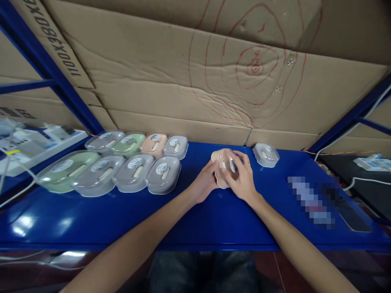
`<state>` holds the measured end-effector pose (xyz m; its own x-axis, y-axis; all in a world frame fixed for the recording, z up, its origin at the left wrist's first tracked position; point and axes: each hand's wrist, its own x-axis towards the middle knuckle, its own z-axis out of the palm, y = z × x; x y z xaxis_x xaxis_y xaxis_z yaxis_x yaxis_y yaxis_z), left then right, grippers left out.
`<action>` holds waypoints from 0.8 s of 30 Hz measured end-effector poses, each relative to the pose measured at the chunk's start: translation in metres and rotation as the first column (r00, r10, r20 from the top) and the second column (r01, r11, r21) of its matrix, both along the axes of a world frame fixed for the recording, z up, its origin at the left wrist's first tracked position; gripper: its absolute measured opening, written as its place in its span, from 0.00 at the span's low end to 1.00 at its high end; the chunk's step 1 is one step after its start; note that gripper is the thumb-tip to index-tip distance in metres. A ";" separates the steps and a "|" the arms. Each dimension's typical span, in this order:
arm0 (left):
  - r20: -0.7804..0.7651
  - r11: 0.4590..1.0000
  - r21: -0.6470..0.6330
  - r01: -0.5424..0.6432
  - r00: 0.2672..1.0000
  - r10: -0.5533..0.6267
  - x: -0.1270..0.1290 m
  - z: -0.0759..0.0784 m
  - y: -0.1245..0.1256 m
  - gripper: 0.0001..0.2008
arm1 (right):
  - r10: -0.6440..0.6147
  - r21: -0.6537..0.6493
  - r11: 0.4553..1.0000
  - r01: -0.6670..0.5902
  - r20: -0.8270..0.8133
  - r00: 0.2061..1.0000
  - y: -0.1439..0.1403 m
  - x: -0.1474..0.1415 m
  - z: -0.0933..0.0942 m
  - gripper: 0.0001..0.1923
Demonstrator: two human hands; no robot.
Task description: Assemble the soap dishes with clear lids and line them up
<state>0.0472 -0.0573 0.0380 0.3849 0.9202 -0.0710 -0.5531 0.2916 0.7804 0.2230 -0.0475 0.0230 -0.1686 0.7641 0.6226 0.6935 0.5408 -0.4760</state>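
Observation:
My left hand (pixel 206 182) and my right hand (pixel 243 175) hold a peach-coloured lidded plastic box (pixel 223 158) between them, over the middle of the blue table. The box is tilted, with a round sticker and a pale strip under its clear cover. My left fingers wrap its left side and are partly hidden behind it. On the right side, my right thumb and fingers grip the cover by the sticker. A single grey box (pixel 265 155) of the same kind stands to the right, apart from my hand.
Two rows of similar boxes, including a grey one (pixel 163 175), a green one (pixel 69 169) and a peach one (pixel 153 145), stand at the left. Behind the blue table (pixel 226 228) rises a cardboard wall (pixel 152 73). A dark flat device (pixel 356 215) and a blurred-out patch lie at the right.

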 end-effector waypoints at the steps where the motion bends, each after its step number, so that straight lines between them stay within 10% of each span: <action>1: -0.013 1.000 0.004 -0.011 1.000 0.011 0.001 0.001 -0.002 0.31 | 0.001 -0.002 1.000 -0.001 -0.007 1.000 0.000 -0.001 -0.001 0.31; 16: -0.154 0.979 0.037 -0.203 0.966 0.206 -0.004 -0.003 0.012 0.28 | 0.140 -0.179 0.961 -0.211 -0.341 0.929 0.025 0.007 -0.013 0.26; 20: -0.284 0.979 0.012 -0.203 0.938 0.198 -0.004 -0.008 0.023 0.27 | -0.145 0.019 0.989 0.146 -0.031 0.989 0.046 0.056 0.004 0.25; 24: -0.408 0.984 0.040 -0.175 0.896 0.176 0.007 -0.016 0.052 0.19 | -0.599 0.038 0.798 0.602 0.170 0.783 0.065 0.113 0.005 0.27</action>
